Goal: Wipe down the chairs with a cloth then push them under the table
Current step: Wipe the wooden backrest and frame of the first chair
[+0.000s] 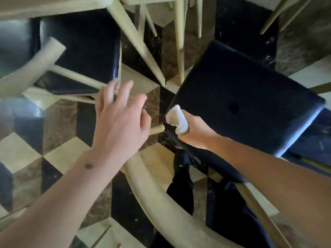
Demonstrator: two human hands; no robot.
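A chair with a dark padded seat point(250, 97) and a curved pale wood backrest point(161, 199) stands right below me. My right hand point(193, 129) grips the seat's near-left edge with a white cloth point(177, 119) bunched in its fist. My left hand point(121, 119) hovers open, fingers spread, between this chair and a second dark-seated chair point(80, 51) at the upper left, near that chair's pale wood rail point(75, 76). The second chair sits partly beneath the pale table edge point(53, 6).
Pale table and chair legs point(138, 43) cross the top centre. Another pale chair leg pair point(279, 17) shows at the top right. The floor is tiled in black, brown and cream point(32, 153). My dark trouser legs point(182, 190) show beneath the backrest.
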